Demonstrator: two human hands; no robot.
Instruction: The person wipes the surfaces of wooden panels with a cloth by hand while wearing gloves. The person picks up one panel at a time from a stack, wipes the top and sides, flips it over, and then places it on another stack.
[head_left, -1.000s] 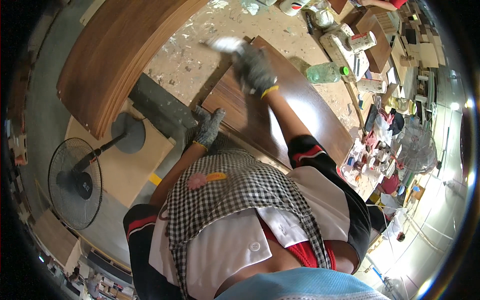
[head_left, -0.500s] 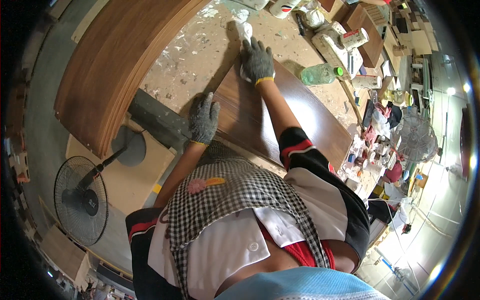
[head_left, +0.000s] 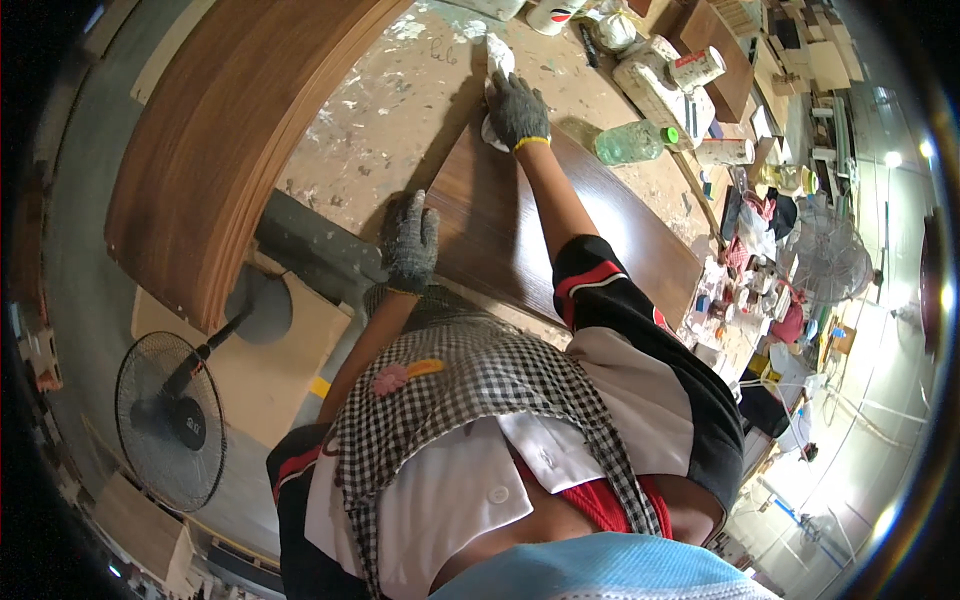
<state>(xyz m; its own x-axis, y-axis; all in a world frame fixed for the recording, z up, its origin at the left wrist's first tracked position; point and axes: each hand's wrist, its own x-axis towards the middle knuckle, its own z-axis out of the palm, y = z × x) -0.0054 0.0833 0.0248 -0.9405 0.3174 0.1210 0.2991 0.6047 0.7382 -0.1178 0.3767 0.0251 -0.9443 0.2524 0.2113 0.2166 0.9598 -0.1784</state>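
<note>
One glossy panel (head_left: 612, 225), crumpled cloth (head_left: 497, 56)

Checked apron (head_left: 500, 375), grey, apparently knitted gloves (head_left: 410, 250)

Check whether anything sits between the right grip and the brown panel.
Yes: a white cloth is under the right grip, at the far end of the brown panel. Nothing else visible intervenes; the green-capped bottle is off to the right.

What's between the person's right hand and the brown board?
In the head view, a crumpled white cloth pokes out from under the right hand, at one end of the brown board.
</note>
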